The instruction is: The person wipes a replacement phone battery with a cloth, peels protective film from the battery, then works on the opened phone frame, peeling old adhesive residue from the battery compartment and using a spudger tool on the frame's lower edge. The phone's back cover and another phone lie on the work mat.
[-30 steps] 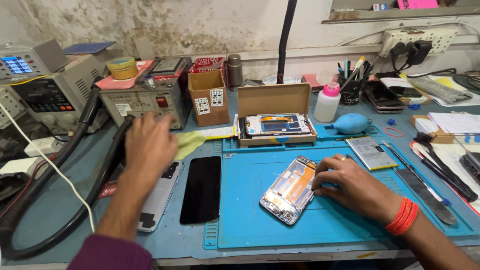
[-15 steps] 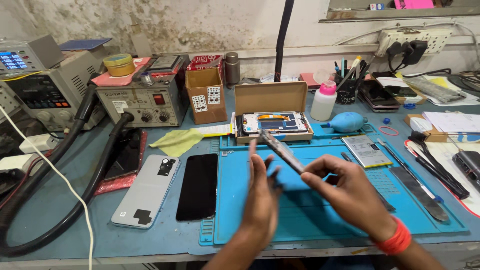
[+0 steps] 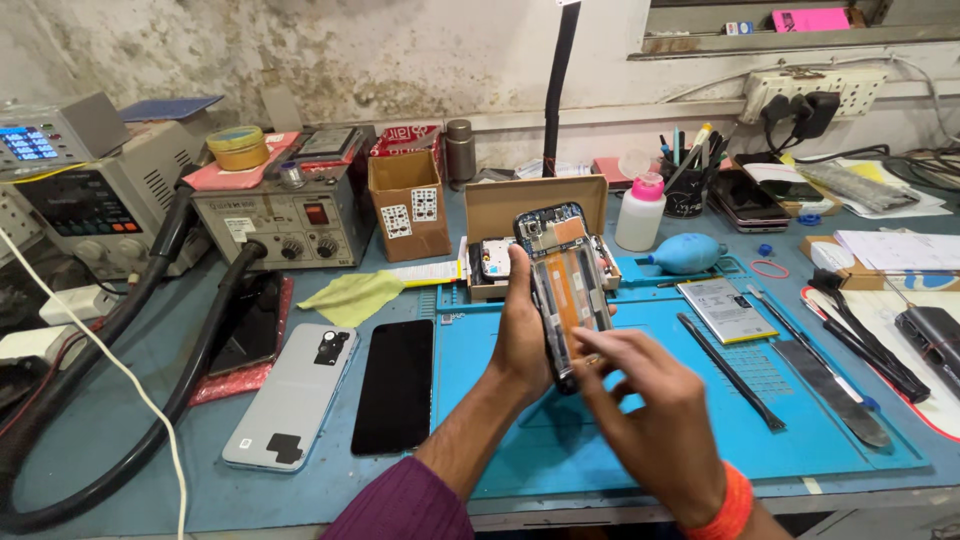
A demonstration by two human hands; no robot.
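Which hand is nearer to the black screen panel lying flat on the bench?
Left. The left hand holds the opened phone just right of the black screen panel; the right hand is farther right.

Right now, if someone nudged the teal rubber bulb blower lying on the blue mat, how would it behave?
The teal rubber bulb blower looks hollow and rounded, so it would probably feel light and squashy. Lying on its side on the blue mat, it may roll a little, though its nozzle should limit that.
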